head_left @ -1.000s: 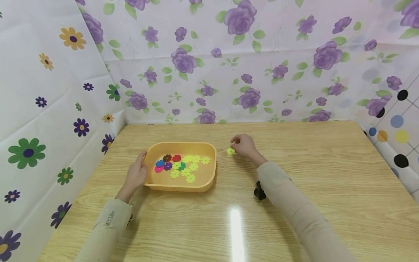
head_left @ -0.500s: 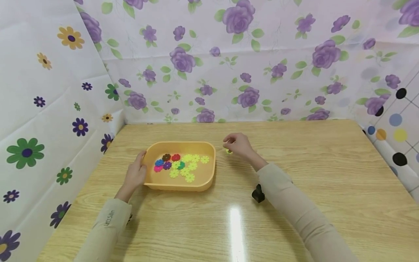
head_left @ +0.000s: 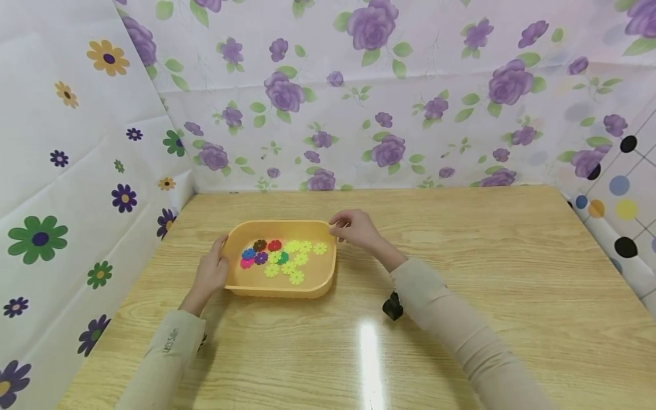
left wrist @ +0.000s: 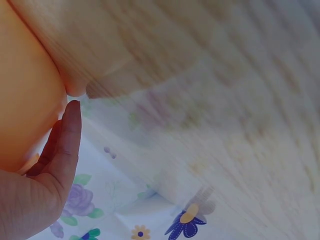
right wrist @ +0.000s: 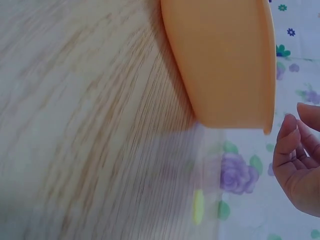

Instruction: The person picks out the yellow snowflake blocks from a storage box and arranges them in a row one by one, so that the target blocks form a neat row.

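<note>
A yellow-orange plastic tray (head_left: 312, 293) stands on the table with several flower-shaped plastic discs in it. Most discs are yellow-green (head_left: 296, 277); others are blue (head_left: 248, 254), pink, purple, brown, red and green. My left hand (head_left: 212, 270) holds the tray's left end, thumb at the rim and fingers along the outer wall. At the back right corner of the tray is my right hand (head_left: 359, 229), fingers loosely bent with nothing between the tips in the right wrist view. One yellow disc (right wrist: 198, 206) lies on the table outside the tray, hidden by the right hand in the head view.
The wooden table (head_left: 461, 245) meets a flowered sheet (head_left: 435, 114) along its back edge, and another flowered sheet (head_left: 77, 188) hangs at the left. A black device (head_left: 393, 306) sits below the right sleeve.
My right hand has moved left from over the loose yellow disc to the tray's back right corner. The left hand keeps its hold, and the tray stays in place.
</note>
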The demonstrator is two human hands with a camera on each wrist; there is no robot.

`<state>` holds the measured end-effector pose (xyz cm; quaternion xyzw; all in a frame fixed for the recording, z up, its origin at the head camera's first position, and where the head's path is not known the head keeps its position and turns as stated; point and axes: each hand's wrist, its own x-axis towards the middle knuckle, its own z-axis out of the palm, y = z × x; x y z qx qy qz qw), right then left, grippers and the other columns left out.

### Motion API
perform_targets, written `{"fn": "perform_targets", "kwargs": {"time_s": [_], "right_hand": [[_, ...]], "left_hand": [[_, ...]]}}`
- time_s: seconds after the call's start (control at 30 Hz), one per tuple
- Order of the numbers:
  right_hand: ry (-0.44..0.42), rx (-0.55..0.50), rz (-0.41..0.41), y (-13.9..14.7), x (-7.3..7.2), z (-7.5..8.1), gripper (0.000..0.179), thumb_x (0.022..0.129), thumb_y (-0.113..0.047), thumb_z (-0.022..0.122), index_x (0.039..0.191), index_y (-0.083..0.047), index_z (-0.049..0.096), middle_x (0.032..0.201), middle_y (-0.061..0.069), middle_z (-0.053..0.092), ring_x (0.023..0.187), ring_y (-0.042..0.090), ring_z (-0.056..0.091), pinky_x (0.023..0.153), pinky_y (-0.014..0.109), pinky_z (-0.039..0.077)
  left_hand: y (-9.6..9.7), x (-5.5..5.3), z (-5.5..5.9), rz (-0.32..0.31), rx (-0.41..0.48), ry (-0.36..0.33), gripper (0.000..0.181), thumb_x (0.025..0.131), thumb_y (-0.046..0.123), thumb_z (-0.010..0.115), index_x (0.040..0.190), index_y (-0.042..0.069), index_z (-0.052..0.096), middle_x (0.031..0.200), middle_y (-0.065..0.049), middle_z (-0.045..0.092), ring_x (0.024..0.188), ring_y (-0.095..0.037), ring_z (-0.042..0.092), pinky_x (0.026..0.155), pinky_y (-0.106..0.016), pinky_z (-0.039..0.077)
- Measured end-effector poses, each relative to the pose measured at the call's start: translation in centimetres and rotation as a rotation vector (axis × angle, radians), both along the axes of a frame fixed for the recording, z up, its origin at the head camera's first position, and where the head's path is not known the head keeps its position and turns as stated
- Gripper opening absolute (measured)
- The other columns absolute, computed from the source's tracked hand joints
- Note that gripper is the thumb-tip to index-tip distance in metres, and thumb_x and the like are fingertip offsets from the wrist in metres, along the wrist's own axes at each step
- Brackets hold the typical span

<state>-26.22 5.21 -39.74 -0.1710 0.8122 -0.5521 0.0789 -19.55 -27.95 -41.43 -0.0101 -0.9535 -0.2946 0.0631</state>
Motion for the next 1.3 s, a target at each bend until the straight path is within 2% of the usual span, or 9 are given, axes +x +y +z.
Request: {"fn": "perform_targets", "kwargs": {"time_s": [0.23,0.5,0.63,0.73,0.97,1.1,1.13,1.3], "right_hand": [[0.004,-0.018,0.039,-1.8,0.7,0.6,0.027,0.082,-0.005,0.066,0.106,0.007,0.061,0.078,0.01,0.059,0.07,0.036,0.062,0.06,0.039,0.053],[0.007,-0.024,0.108,-4.3,1.3,0.5,0.034,0.08,-0.008,0.069,0.111,0.002,0.06,0.078,0.009,0.06,0.07,0.033,0.062,0.063,0.044,0.053],[0.003,-0.048,0.125,-5.6,1.7,0.4,0.037,0.079,-0.007,0.07,0.113,0.001,0.058,0.078,0.011,0.061,0.073,0.039,0.061,0.064,0.045,0.053],[0.011,-0.04,0.13,-6.4,2.0,0.3,0.036,0.079,-0.008,0.07,0.112,0.001,0.059,0.077,0.01,0.06,0.072,0.038,0.061,0.062,0.042,0.054],[0.053,0.029,0.161,-7.9,2.3,-0.4,0.032,0.079,-0.011,0.071,0.107,0.001,0.061,0.076,0.008,0.06,0.067,0.027,0.061,0.054,0.024,0.051],[0.06,0.076,0.185,-8.3,2.1,-0.9,0.035,0.077,-0.014,0.074,0.106,0.0,0.062,0.076,0.006,0.06,0.069,0.018,0.058,0.058,0.025,0.05],[0.083,0.083,0.196,-8.5,1.6,-1.7,0.036,0.076,-0.02,0.075,0.105,-0.002,0.063,0.075,0.004,0.059,0.068,0.016,0.056,0.057,0.024,0.048],[0.058,0.179,0.217,-8.8,1.1,-2.4,0.038,0.071,-0.02,0.079,0.105,-0.007,0.066,0.079,0.005,0.056,0.068,0.015,0.049,0.057,0.025,0.043]], "left_hand": [[-0.1,0.0,-0.1,-0.002,0.008,0.006,0.049,0.087,-0.002,0.031,0.135,-0.007,0.028,0.124,-0.038,0.042,0.106,-0.049,0.047,0.089,-0.058,0.037],[-0.3,0.1,-0.2,0.002,0.002,0.012,0.049,0.086,-0.002,0.031,0.135,-0.007,0.029,0.122,-0.038,0.043,0.103,-0.049,0.048,0.088,-0.058,0.037],[-0.3,0.2,-0.3,0.003,-0.005,0.022,0.049,0.086,-0.002,0.031,0.134,-0.007,0.03,0.121,-0.039,0.044,0.101,-0.049,0.049,0.087,-0.058,0.038],[-0.3,0.2,-0.3,0.003,-0.002,0.032,0.049,0.085,-0.003,0.032,0.134,-0.008,0.03,0.12,-0.039,0.045,0.1,-0.049,0.049,0.086,-0.058,0.038],[-0.3,0.2,-0.2,0.005,0.006,0.029,0.049,0.085,-0.003,0.032,0.134,-0.007,0.031,0.122,-0.038,0.044,0.103,-0.049,0.048,0.088,-0.058,0.037],[-0.3,0.1,-0.1,0.003,0.008,0.036,0.049,0.085,-0.003,0.033,0.134,-0.007,0.031,0.121,-0.038,0.045,0.1,-0.048,0.049,0.086,-0.058,0.038],[-0.2,0.1,-0.2,0.003,0.007,0.04,0.049,0.085,-0.004,0.033,0.134,-0.007,0.032,0.12,-0.038,0.045,0.099,-0.048,0.049,0.085,-0.058,0.039],[-0.1,0.0,-0.2,-0.007,0.01,0.052,0.049,0.084,-0.004,0.033,0.133,-0.008,0.032,0.118,-0.039,0.046,0.093,-0.046,0.05,0.082,-0.058,0.04]]}}
